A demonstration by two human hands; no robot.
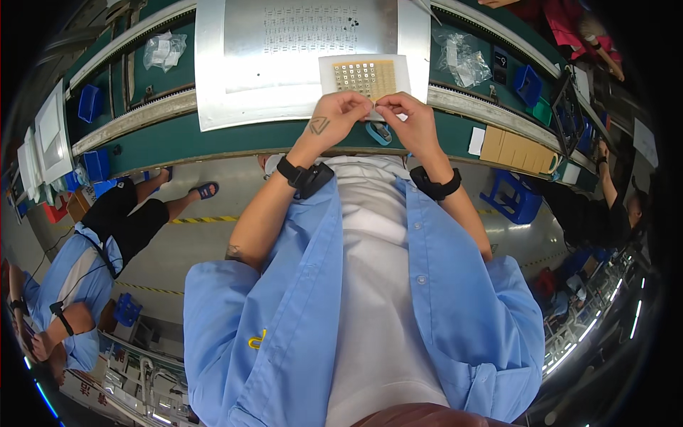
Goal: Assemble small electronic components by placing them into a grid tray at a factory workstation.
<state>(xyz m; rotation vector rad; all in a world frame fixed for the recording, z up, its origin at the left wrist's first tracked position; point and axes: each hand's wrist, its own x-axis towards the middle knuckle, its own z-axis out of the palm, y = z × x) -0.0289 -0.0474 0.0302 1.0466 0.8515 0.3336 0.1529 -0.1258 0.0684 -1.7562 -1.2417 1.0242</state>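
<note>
My left hand [340,117] and my right hand [411,122] meet at the near edge of a white foam sheet [400,71]. Thumb and forefinger of each are pinched together, almost touching, and whatever lies between them is too small to make out. Just beyond the fingertips, a tan tray [385,73] with a grid of small pockets rests on the foam; light-coloured little parts sit in its left columns. Under the foam lies a large metal plate [299,75] with rows of fine marks and a few dark specks. A blue strap [378,133] lies below my fingers.
Plastic bags [165,51] lie at the left, and more clear bags [464,58] at the right. Blue bins [90,103] stand along the green bench [163,139]. A cardboard piece [517,150] lies at right. Other people work on both sides; a blue stool [514,196] stands on the floor.
</note>
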